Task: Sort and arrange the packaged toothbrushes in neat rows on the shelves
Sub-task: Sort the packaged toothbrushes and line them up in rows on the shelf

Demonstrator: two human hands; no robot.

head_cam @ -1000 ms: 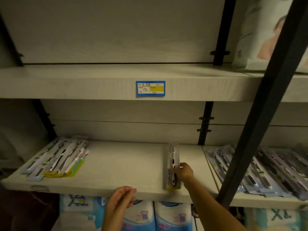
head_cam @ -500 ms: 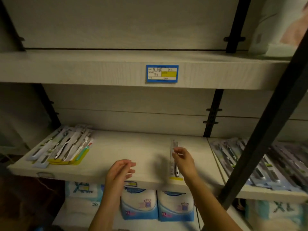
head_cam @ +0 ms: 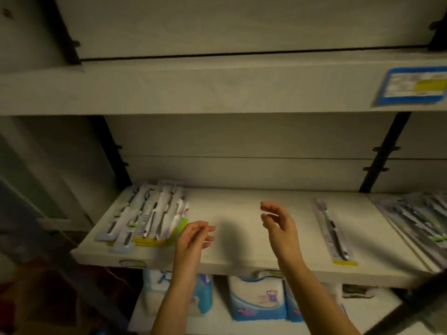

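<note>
Neither hand is gripping anything: the left hand (head_cam: 193, 238) and the right hand (head_cam: 278, 226) are both hovering over the shelf with fingers loosely bent and empty palms facing each other. A single long packaged toothbrush with a clear front and a yellow bottom edge (head_cam: 332, 234) is lying flat to the right of the right hand, apart from it, its yellow end pointing toward the shelf's front edge. A fanned pile of white, grey and yellow-green packaged toothbrushes (head_cam: 147, 213) is lying at the shelf's left end, and the left hand is sitting just beside its near right corner. The pale wood-grain middle shelf (head_cam: 242, 261) is carrying both of these. On the neighbouring shelf section at far right, a blurred spread of dark grey packaged toothbrushes (head_cam: 416, 221) is lying in overlapping rows. Above, a blue and yellow price label (head_cam: 413, 85) is sitting on the upper shelf's front face, and below, white and blue soft packs (head_cam: 256, 298) are standing side by side
</note>
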